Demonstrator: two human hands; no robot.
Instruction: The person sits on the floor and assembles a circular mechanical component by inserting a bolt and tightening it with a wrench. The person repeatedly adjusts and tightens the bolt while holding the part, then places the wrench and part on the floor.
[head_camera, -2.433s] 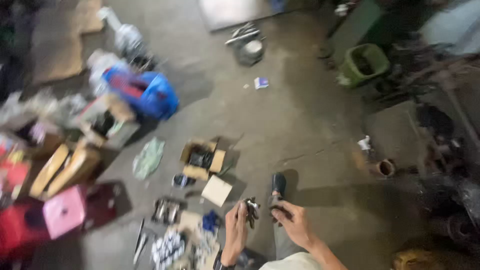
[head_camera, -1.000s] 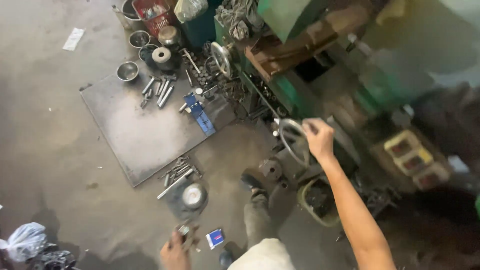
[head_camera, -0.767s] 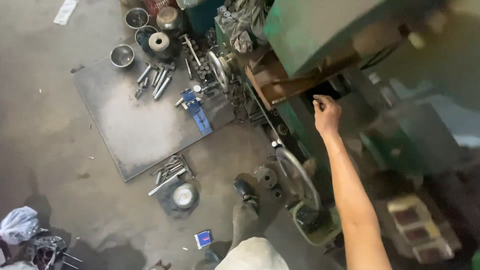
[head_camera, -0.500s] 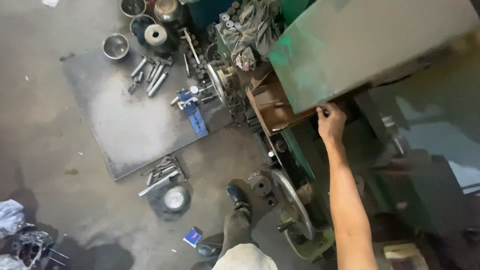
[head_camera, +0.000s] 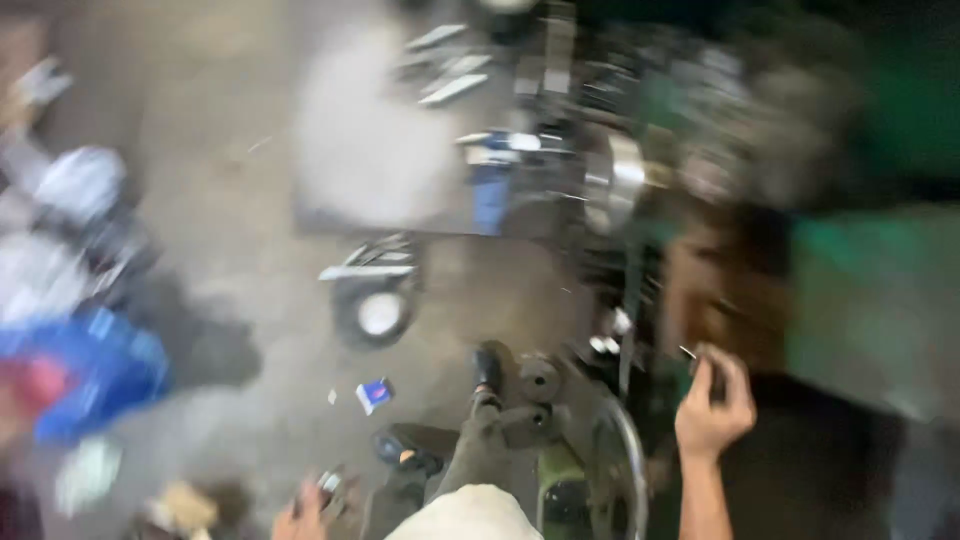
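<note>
Right hand (head_camera: 712, 405) pinches a small dark metal piece (head_camera: 692, 354), now pulled back off the green machine (head_camera: 870, 290) it gripped 0.5 s ago. Left hand (head_camera: 305, 512), low at frame edge, holds small metal bits (head_camera: 330, 484). Concrete floor (head_camera: 250, 260), grey steel plate (head_camera: 370, 150) w/ tools; view blurred.

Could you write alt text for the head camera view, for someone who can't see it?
Blurred view down at a workshop floor: the right hand pinches a small dark object beside a green machine, while the left hand holds small metal bits low in frame.
</note>
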